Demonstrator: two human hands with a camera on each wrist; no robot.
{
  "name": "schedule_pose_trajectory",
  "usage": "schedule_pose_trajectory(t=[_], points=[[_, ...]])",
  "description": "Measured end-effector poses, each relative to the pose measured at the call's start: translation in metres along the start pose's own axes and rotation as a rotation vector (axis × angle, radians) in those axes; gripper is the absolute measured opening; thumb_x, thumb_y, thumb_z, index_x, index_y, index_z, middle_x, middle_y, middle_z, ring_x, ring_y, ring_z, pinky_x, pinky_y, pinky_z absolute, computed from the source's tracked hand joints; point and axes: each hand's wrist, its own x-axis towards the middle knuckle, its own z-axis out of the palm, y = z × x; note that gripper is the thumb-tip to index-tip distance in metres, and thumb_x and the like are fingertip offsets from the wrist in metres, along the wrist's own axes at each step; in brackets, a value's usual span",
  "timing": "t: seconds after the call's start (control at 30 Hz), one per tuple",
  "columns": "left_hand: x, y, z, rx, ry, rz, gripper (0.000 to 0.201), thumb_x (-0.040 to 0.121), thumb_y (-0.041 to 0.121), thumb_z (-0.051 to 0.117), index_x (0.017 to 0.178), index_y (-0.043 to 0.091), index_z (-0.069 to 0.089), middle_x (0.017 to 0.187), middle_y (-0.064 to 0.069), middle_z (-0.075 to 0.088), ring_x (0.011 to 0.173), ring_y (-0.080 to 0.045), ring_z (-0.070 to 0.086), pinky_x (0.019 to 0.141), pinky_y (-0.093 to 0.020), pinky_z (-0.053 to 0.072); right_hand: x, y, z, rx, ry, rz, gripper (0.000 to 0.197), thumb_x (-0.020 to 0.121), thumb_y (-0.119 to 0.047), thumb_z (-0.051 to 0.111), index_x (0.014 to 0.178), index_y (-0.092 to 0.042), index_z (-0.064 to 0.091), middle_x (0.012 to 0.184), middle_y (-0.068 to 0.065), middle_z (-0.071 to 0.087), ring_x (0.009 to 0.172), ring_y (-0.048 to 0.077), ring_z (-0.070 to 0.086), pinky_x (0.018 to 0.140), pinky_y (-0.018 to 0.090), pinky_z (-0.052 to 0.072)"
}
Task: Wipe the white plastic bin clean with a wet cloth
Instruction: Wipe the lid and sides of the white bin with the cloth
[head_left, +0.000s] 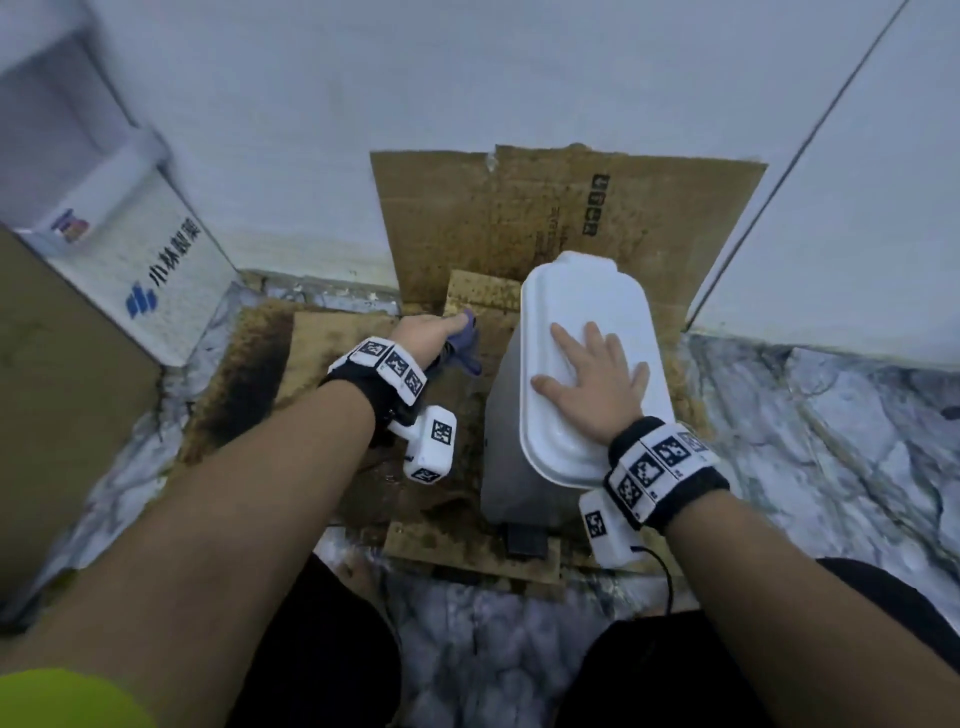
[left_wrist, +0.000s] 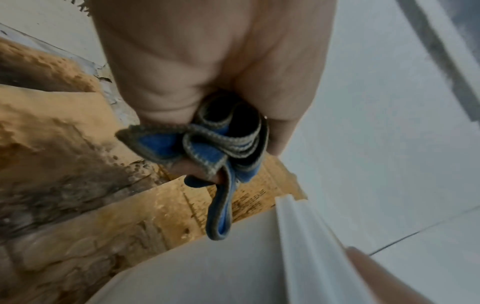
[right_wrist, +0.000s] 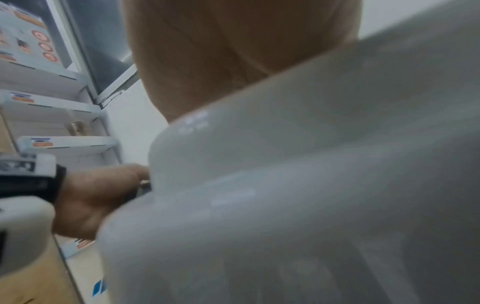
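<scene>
The white plastic bin (head_left: 576, 312) with its closed lid stands on stained cardboard (head_left: 467, 218) against the wall. My right hand (head_left: 597, 376) lies flat on the lid, fingers spread. My left hand (head_left: 431, 335) is to the left of the bin's side and grips a bunched blue cloth (head_left: 465, 343). In the left wrist view the blue cloth (left_wrist: 207, 148) with its grey stitched edge hangs from my curled left hand (left_wrist: 207, 82) just above the bin (left_wrist: 207, 271). The right wrist view shows the bin's lid (right_wrist: 311, 185) close up and blurred, under my right hand (right_wrist: 233, 61).
A white carton (head_left: 150, 280) with blue printed characters and a brown box (head_left: 62, 389) stand at the left. White wall panels (head_left: 467, 78) rise right behind the bin. Marble-patterned floor (head_left: 831, 441) spreads to the right and front. A black pedal (head_left: 527, 540) sits at the bin's base.
</scene>
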Motion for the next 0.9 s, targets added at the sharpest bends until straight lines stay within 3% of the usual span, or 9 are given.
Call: schedule_pose_trajectory(t=[0.1, 0.17, 0.23, 0.33, 0.47, 0.6, 0.7, 0.8, 0.9], points=[[-0.024, 0.009, -0.010, -0.066, -0.085, 0.057, 0.050, 0.071, 0.030, 0.084, 0.112, 0.008, 0.066, 0.102, -0.011, 0.070, 0.094, -0.031, 0.066, 0.082, -0.039, 0.055, -0.003, -0.016, 0.002, -0.048, -0.043, -0.046, 0.067, 0.091, -0.059, 0.045, 0.150, -0.042, 0.018, 0.163, 0.000, 0.001, 0.149, 0.026, -0.004, 0.114, 0.059, -0.001], [-0.037, 0.013, -0.013, -0.041, -0.086, 0.111, 0.054, 0.071, 0.013, 0.084, 0.119, 0.010, 0.059, 0.107, -0.006, 0.066, 0.094, -0.026, 0.063, 0.075, -0.034, 0.051, -0.004, -0.021, 0.002, -0.068, -0.076, -0.063, 0.066, 0.091, -0.057, 0.045, 0.150, -0.042, 0.019, 0.163, 0.000, 0.001, 0.149, 0.026, -0.002, 0.115, 0.058, 0.000], [-0.051, 0.015, -0.014, -0.032, -0.097, 0.157, 0.059, 0.070, 0.001, 0.081, 0.123, 0.009, 0.056, 0.114, -0.008, 0.064, 0.100, -0.027, 0.062, 0.080, -0.036, 0.049, -0.006, -0.023, -0.001, -0.062, -0.099, -0.067, 0.064, 0.092, -0.056, 0.045, 0.149, -0.042, 0.022, 0.163, 0.000, 0.003, 0.149, 0.026, -0.001, 0.116, 0.056, 0.001], [-0.064, 0.015, -0.013, -0.071, -0.108, 0.200, 0.042, 0.074, -0.005, 0.072, 0.110, 0.011, 0.060, 0.115, -0.017, 0.066, 0.098, -0.032, 0.064, 0.082, -0.041, 0.052, -0.014, -0.020, -0.012, 0.026, -0.121, -0.072, 0.055, 0.093, -0.051, 0.047, 0.145, -0.039, 0.035, 0.161, 0.001, 0.013, 0.148, 0.026, 0.008, 0.117, 0.053, 0.004], [-0.086, 0.023, -0.003, -0.078, -0.176, 0.240, 0.026, 0.070, 0.004, 0.069, 0.094, 0.015, 0.066, 0.101, -0.017, 0.069, 0.093, -0.035, 0.064, 0.083, -0.044, 0.051, -0.031, -0.009, -0.028, 0.461, -0.166, -0.053, 0.056, 0.090, -0.037, 0.060, 0.142, -0.033, 0.042, 0.154, -0.001, 0.034, 0.143, 0.021, 0.028, 0.117, 0.040, 0.022], [-0.117, 0.044, 0.018, -0.055, -0.334, 0.257, 0.022, 0.084, -0.007, 0.054, 0.093, 0.010, 0.065, 0.089, -0.015, 0.065, 0.081, -0.027, 0.062, 0.074, -0.033, 0.048, -0.053, -0.004, -0.058, 0.861, -0.153, -0.056, 0.060, 0.093, -0.017, 0.057, 0.147, -0.031, 0.035, 0.143, 0.000, 0.046, 0.133, 0.020, 0.041, 0.100, 0.032, 0.038], [-0.139, 0.063, 0.043, -0.034, -0.437, 0.268, 0.021, 0.084, -0.008, 0.052, 0.098, 0.002, 0.064, 0.089, -0.019, 0.065, 0.081, -0.030, 0.062, 0.075, -0.035, 0.049, -0.067, 0.003, -0.083, 1.128, -0.139, 0.055, 0.045, 0.094, -0.013, 0.053, 0.131, -0.037, 0.048, 0.121, 0.003, 0.061, 0.108, 0.024, 0.059, 0.089, 0.042, 0.049], [-0.157, 0.084, 0.071, -0.006, -0.496, 0.283, 0.029, 0.083, -0.005, 0.054, 0.111, -0.006, 0.062, 0.095, -0.023, 0.064, 0.086, -0.034, 0.060, 0.078, -0.040, 0.048, -0.076, 0.019, -0.104, 1.218, -0.018, 0.080, 0.031, 0.090, -0.002, 0.055, 0.115, -0.021, 0.058, 0.117, 0.014, 0.063, 0.101, 0.031, 0.062, 0.086, 0.047, 0.053], [-0.167, 0.103, 0.099, 0.038, -0.536, 0.300, 0.020, 0.082, -0.005, 0.055, 0.099, 0.002, 0.065, 0.085, -0.019, 0.067, 0.075, -0.031, 0.061, 0.066, -0.033, 0.049, -0.091, 0.043, -0.126, 1.242, 0.123, 0.074, 0.029, 0.087, 0.004, 0.060, 0.110, -0.013, 0.058, 0.111, 0.017, 0.063, 0.091, 0.031, 0.064, 0.072, 0.038, 0.054]])
